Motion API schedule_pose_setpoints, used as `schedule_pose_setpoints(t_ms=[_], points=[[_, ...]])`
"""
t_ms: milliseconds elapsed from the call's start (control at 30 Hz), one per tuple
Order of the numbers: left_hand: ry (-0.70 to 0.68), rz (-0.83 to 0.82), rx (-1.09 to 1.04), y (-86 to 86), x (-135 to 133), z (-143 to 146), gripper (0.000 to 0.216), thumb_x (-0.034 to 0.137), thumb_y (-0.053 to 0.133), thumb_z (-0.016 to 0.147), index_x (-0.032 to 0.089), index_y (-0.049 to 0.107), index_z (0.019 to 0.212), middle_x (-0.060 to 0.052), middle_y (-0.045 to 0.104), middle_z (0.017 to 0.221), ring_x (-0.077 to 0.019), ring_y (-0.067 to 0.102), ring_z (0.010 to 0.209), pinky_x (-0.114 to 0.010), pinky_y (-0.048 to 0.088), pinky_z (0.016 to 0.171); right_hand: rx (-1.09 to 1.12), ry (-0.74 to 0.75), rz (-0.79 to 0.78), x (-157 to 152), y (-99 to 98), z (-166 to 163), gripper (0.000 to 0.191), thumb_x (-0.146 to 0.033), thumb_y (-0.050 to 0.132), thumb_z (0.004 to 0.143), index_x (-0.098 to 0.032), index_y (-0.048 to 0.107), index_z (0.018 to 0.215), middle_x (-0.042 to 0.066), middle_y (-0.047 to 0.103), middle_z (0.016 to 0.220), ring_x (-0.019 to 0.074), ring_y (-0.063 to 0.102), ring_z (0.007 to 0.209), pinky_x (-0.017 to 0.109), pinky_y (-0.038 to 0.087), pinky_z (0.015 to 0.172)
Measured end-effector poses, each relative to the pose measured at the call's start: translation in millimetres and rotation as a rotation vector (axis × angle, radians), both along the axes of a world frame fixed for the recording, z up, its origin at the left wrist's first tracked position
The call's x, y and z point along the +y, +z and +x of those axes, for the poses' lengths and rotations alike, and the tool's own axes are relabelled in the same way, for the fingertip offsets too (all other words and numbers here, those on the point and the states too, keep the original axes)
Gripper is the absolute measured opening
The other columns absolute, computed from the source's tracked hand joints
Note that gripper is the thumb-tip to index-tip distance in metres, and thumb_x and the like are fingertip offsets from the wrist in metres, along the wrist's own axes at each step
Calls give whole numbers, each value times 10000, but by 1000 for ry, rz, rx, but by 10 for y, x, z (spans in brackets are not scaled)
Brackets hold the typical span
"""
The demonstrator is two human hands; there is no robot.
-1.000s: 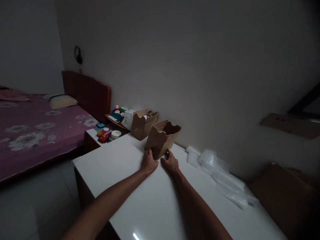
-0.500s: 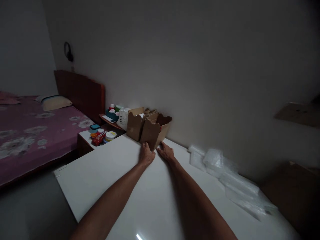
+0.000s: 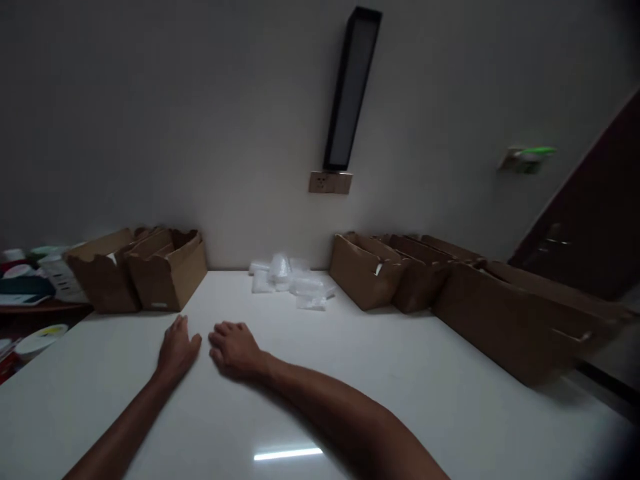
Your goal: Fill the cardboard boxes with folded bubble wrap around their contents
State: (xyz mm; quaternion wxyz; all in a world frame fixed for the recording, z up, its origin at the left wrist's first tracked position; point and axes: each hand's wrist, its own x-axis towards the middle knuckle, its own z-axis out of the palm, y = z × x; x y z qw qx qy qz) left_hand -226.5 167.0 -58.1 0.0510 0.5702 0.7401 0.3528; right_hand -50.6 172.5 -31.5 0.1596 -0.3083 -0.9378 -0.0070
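Observation:
My left hand (image 3: 177, 349) is just above or on the white table (image 3: 380, 393), its thumb spread from the fingers and nothing in it. Its fingertips point toward a brown cardboard box (image 3: 187, 273), close to its front lower corner but apparently apart from it. A second cardboard box (image 3: 107, 283) stands close against that one on the left. To the right, my right hand (image 3: 235, 348) hovers over or rests on the table, fingers loosely bent and slightly apart, with no object seen in it.
Clear bubble wrap (image 3: 300, 283) lies by the wall. Several more cardboard boxes (image 3: 367, 277) line the table's right side. A wall socket (image 3: 330, 182) sits below a dark-framed lamp (image 3: 353, 90). At the far left are a white basket (image 3: 63, 277) and a round tub (image 3: 43, 340).
The view has swung right, bringing the boxes on the right into sight and the bed out. Both hands have come off the box and moved apart.

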Motion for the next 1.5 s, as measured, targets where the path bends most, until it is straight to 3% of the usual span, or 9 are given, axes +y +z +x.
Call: schedule_pose_setpoints(t_ms=[200,367,533,733,933,1067,1167,1333,1500], points=[[-283,20,188,-360,-464,994,469,136,366,841,158,622,1233,-116,614,1368,-249,508,1338,-452,330,1165,-15,60,89,-551,26,990,147,-327,598,833,-226,648,926,10,707,1005,181,594,932,315,411,864],[-454,4,263,-338,-699,1572,475,186,375,910,118,556,1345,-158,494,1478,-270,407,1417,-514,246,1200,41,-422,234,117,901,2076,362,-143,483,866,-138,617,1202,190,504,1442,320,391,1334,463,276,1038],[-447,-39,332,-200,-722,1723,480,180,360,926,91,542,1361,-170,480,1487,-272,397,1423,-500,263,1198,76,-879,267,728,1654,2845,426,-210,529,910,-54,517,1306,269,533,1354,378,407,1325,547,263,1045],[-442,7,320,-199,-709,1701,453,180,393,914,131,572,1328,-144,513,1467,-254,431,1402,-487,299,1185,-50,-925,197,573,1840,3204,280,-387,594,944,-151,647,1085,63,674,1080,196,648,961,409,518,870],[-436,-11,243,-144,-737,1670,450,203,414,895,104,593,1296,-173,525,1449,-277,440,1393,-511,284,1183,-124,-633,216,-482,1742,3768,208,-257,548,889,-198,697,755,62,739,776,197,671,805,308,414,781],[-453,-52,200,-100,-910,1702,542,274,502,835,82,558,1338,-187,505,1462,-313,420,1402,-521,270,1187,181,-424,405,-1372,1437,4256,247,-421,531,912,-263,715,963,76,746,1026,260,671,979,409,451,893],[-534,-113,91,-35,-1142,1858,729,306,594,758,110,448,1445,-165,440,1518,-325,364,1434,-526,225,1206,410,-571,378,-1796,1099,4563,544,-576,626,825,-308,590,1297,97,616,1344,348,602,1178,485,498,931],[-703,-175,-241,133,-1384,2367,946,338,685,673,99,323,1514,-185,294,1592,-357,263,1473,-495,220,1210,805,-757,-75,-1825,593,4614,946,-671,695,714,-265,352,1496,144,647,1243,304,712,933,426,616,762],[-805,-101,-533,228,-1299,2817,1046,330,725,639,61,238,1525,-213,265,1592,-358,238,1478,-467,191,1224,997,-716,37,-1623,426,4267,1029,-658,686,733,-295,196,1562,152,609,1290,284,696,970,431,612,796]])
